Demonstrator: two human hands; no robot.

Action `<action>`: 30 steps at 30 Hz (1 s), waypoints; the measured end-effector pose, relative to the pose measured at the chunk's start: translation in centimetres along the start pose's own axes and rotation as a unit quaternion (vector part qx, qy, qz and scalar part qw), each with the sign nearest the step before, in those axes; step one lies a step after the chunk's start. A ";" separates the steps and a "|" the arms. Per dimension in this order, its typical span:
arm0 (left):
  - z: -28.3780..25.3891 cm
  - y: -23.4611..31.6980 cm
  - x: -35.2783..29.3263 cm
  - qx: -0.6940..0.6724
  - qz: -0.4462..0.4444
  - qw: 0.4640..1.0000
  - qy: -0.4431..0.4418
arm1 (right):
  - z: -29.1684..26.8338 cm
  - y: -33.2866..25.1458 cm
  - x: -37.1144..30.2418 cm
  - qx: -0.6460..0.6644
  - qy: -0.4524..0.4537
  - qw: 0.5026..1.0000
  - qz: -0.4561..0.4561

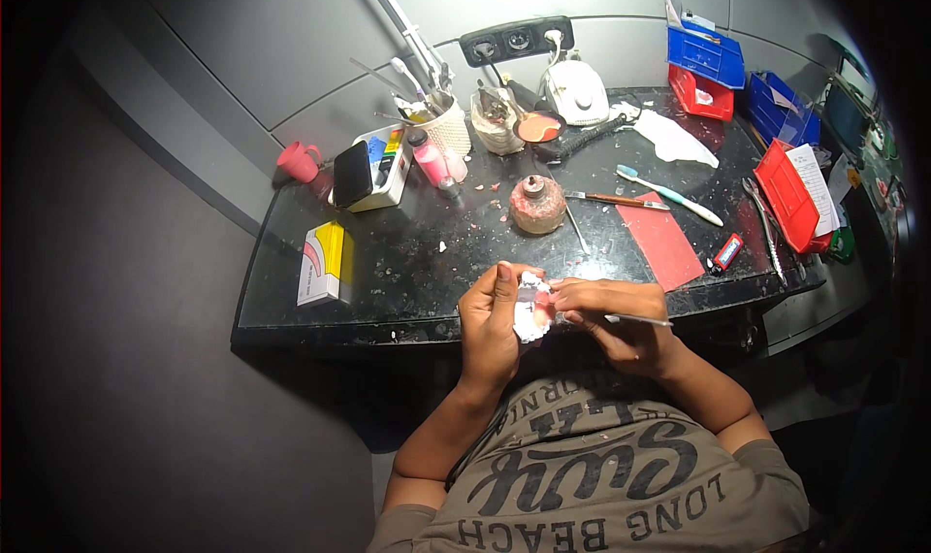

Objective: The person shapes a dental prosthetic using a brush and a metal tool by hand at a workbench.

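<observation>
small white-and-pink piece [530,328] beside a slim tool [642,320], both held up in the hands.
rough, lumpy and crumbly-looking along the white outer part, with smoother pink toward the right, a paler peach patch lower down and a greyish area across the upper middle; clasped between thumb and fingers of the left hand [493,315], partly covered at the edges, and met on the right by fingertips of the right hand [613,312]; as for the tool, thin, straight and pale grey, gripped in the right hand, lying nearly level, jutting out rightward at one end, hidden by fingers at the other.
</observation>
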State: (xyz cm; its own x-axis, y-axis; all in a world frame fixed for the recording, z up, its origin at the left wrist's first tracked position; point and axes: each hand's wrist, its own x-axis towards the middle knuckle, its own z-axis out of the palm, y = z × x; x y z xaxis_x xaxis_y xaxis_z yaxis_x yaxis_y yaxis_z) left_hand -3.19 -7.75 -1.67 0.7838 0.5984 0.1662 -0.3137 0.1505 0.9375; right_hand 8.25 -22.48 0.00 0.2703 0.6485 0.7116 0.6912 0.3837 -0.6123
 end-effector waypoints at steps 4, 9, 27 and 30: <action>-0.3 -0.5 0.2 0.048 0.035 0.998 -0.003 | 0.4 0.7 -0.7 0.043 -0.015 0.999 -0.014; -0.3 -0.1 -0.1 0.069 0.050 0.996 -0.009 | 0.2 0.5 -0.3 0.020 -0.002 1.000 -0.024; -0.7 -0.4 0.5 -0.098 0.085 0.986 -0.107 | -3.0 3.6 -1.9 0.270 0.168 0.942 0.107; -0.4 -0.4 0.3 -0.100 0.091 0.982 -0.133 | -2.2 2.6 -1.1 0.146 0.167 0.974 0.040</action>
State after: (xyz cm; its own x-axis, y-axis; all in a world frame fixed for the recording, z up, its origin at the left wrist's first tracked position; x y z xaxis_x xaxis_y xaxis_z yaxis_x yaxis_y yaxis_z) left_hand -2.99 -7.31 -2.12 0.8086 0.4075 0.4245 -0.5399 0.2268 0.8106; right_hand 11.24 -23.66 -1.58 0.5522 0.4527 0.7001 0.4524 0.5427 -0.7077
